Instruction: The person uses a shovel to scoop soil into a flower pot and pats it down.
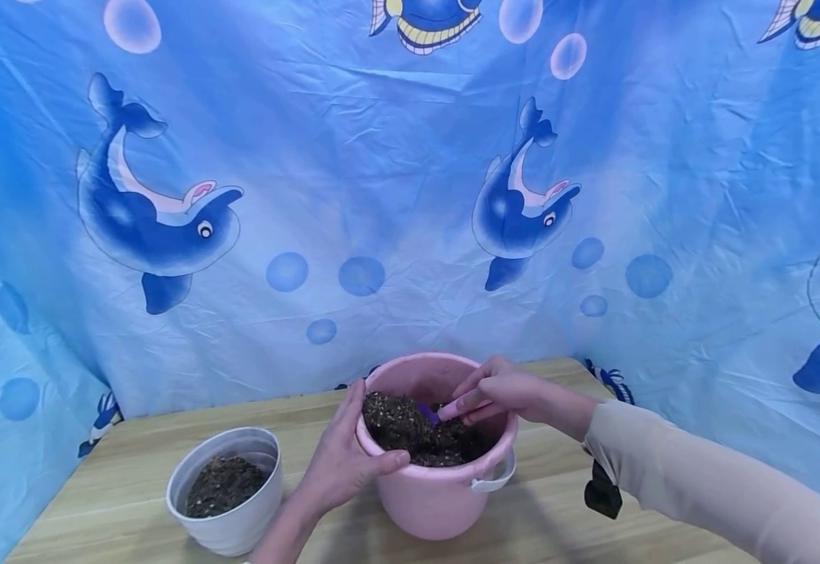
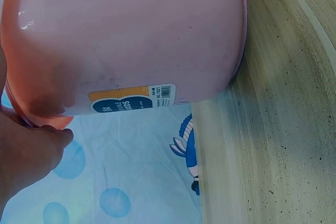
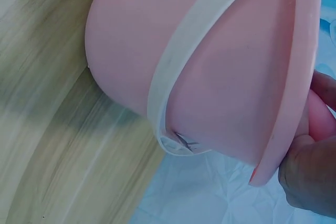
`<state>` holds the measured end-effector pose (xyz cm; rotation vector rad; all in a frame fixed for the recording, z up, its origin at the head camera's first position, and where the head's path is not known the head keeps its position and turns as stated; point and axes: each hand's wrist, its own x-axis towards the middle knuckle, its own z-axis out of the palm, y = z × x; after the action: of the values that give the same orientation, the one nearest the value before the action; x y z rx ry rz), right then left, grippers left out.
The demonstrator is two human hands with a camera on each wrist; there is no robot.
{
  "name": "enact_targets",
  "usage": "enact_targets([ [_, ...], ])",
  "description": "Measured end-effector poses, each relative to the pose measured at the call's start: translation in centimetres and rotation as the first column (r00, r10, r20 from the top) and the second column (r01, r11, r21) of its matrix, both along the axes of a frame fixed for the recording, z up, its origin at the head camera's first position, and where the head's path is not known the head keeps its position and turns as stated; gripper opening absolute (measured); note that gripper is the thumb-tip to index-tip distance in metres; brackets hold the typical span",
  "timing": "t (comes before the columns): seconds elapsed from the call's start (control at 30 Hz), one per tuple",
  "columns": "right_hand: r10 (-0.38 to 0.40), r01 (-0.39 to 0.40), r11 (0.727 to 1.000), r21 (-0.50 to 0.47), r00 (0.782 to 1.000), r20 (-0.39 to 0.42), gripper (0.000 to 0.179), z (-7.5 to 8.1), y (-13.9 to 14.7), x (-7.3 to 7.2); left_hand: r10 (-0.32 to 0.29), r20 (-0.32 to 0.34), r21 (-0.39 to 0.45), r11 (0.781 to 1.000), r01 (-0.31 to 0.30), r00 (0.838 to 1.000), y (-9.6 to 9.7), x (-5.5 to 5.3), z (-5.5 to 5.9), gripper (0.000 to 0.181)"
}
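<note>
A pink bucket (image 1: 431, 505) stands on the table with dark, crumbly soil (image 1: 399, 423) inside. My left hand (image 1: 342, 458) holds its left rim, the thumb lying over the front edge. Inside the bucket, my right hand (image 1: 504, 389) grips the pink handle of a small trowel (image 1: 449, 410). The trowel's purple blade is partly buried in the soil. In the right wrist view the bucket wall hides most of the trowel, and a bit of pink handle (image 3: 320, 116) shows by the fingers. The left wrist view shows the bucket's side with a label (image 2: 134, 98).
Left of the bucket stands a white pot (image 1: 233, 533) partly filled with soil. The bucket's white carrying handle (image 1: 497, 478) hangs down its right side. The wooden table (image 1: 311, 411) ends at a blue dolphin-printed curtain (image 1: 381, 196) behind and on both sides.
</note>
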<state>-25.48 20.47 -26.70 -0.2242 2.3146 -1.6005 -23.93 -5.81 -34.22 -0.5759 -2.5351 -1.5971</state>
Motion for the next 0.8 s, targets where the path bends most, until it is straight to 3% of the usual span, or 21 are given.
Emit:
enact_targets([
  [0.47,0.000,-0.001,0.997,-0.079,1.000,-0.007,0.035,0.0,1.5,1.0,-0.003,-0.024,0.008,1.000,0.003,1.000,-0.3,0.0,-0.2,0.122],
  [0.8,-0.055,0.054,0.989,-0.140,0.998,-0.006,0.043,-0.1,2.2,1.7,-0.005,-0.028,0.002,1.000,0.005,1.000,-0.2,0.1,-0.1,0.122],
])
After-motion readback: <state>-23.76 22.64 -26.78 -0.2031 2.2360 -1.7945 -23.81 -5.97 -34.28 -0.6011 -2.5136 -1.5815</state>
